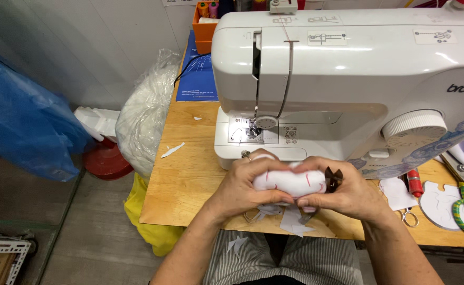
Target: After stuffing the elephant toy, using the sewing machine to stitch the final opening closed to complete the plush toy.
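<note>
Hands gripped stuffed white fabric piece [290,182], red stitch lines, plump, over wooden table [189,174] edge before sewing machine [343,79]. Left hand [247,184] and right hand [343,192] both closed around it.

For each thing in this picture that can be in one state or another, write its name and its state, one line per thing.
Left hand: closed on the stuffed white fabric piece.
Right hand: closed on the same piece, with a dark clip against it.
Stuffed white fabric piece: plump, squeezed between both hands.
Sewing machine: threaded, nothing under the needle.
Clear bag of white stuffing: full, upright beside the table.
Small scissors: lying on the table.
</note>
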